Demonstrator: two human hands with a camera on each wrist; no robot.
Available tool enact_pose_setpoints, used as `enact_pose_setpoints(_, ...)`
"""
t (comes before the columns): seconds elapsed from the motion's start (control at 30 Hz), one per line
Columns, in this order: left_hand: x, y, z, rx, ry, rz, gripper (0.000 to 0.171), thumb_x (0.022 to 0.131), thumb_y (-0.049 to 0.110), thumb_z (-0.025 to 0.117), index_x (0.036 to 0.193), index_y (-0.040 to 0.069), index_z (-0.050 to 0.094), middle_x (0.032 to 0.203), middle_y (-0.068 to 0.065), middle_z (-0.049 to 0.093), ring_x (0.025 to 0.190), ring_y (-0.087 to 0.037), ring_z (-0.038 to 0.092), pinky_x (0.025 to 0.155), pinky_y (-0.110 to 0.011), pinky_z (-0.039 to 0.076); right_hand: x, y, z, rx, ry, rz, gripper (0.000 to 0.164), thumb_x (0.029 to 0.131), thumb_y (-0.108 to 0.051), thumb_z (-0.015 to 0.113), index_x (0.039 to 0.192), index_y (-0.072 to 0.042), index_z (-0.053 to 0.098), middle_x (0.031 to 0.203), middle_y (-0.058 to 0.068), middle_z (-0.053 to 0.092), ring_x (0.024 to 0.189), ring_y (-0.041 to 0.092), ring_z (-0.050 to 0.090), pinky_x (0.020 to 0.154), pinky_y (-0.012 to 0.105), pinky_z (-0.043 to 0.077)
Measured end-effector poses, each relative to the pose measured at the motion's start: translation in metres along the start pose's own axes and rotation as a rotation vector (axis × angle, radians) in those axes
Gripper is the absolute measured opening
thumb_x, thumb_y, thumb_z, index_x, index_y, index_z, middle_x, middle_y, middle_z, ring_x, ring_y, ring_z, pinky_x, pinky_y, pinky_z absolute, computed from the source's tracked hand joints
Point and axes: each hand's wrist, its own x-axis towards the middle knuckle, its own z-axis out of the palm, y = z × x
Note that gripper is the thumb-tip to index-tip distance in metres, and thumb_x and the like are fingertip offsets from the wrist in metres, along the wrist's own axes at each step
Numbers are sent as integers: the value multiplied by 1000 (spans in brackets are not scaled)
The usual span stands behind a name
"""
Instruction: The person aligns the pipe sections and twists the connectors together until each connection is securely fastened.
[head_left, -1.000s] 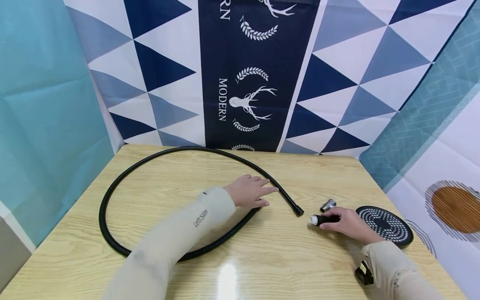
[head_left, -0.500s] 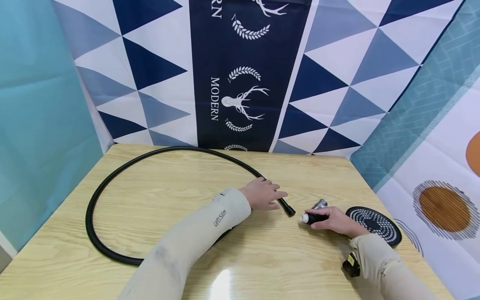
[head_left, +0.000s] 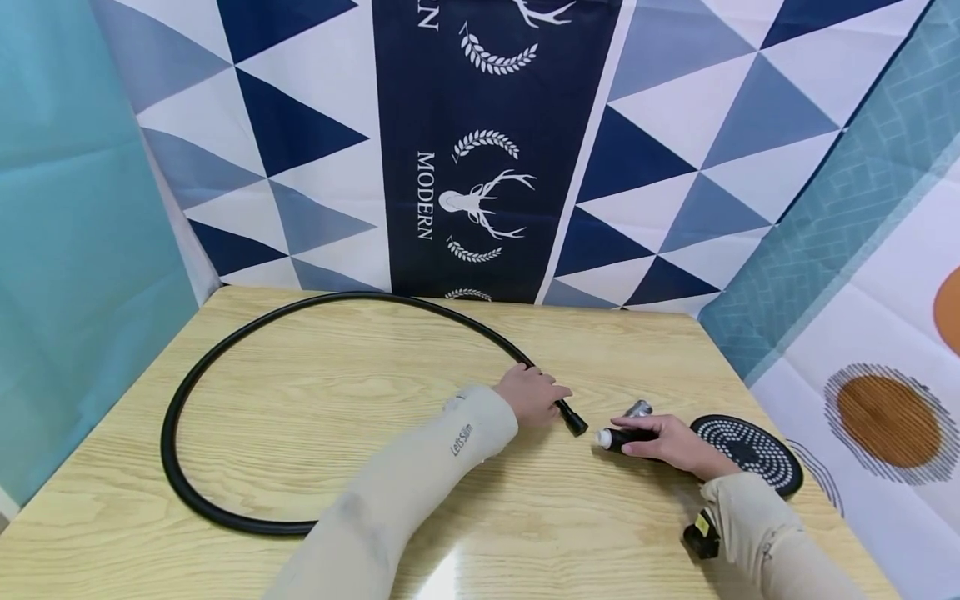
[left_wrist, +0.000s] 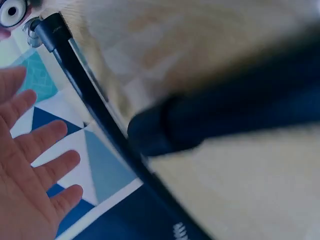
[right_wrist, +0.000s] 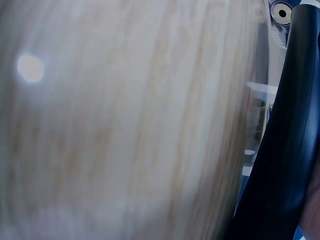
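Right hand [head_left: 667,443] at view's 4 o'clock grips black handle [head_left: 628,437], white tip [head_left: 603,439] toward 9, perforated disc [head_left: 750,454] at its 3. Left hand [head_left: 532,395] at 5 o'clock overlaps black hose [head_left: 167,433], contact unclear, hose end [head_left: 576,423] at hand's 4 o'clock

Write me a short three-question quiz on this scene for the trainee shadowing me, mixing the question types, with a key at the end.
1. Open question: what is the right hand holding?
2. True or false: the left hand is clenched in a tight fist.
3. Fill in the gap: in the head view, the silver fitting lies to the ____ of the visible hose end.

Key:
1. The black handle.
2. False; the left wrist view shows its fingers extended and spread.
3. Right.
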Motion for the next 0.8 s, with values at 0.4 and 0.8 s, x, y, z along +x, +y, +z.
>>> enact_pose_setpoints(0.4,4,23,15,-26,-44,60,43,101,34,47,143,41,41,143,13,44,129,-10,43,98,-29,39,2,5,4,35,-22,-31,46,87,-17,72,124,8,59,119,25,61,105,14,56,78,20,46)
enact_pose_setpoints(0.8,6,31,19,-65,10,34,42,98,22,55,135,42,52,128,22,56,118,-14,51,96,-30,39,-1,0,9,-35,-27,-19,52,84,-20,75,125,7,58,116,26,61,103,23,56,75,24,47)
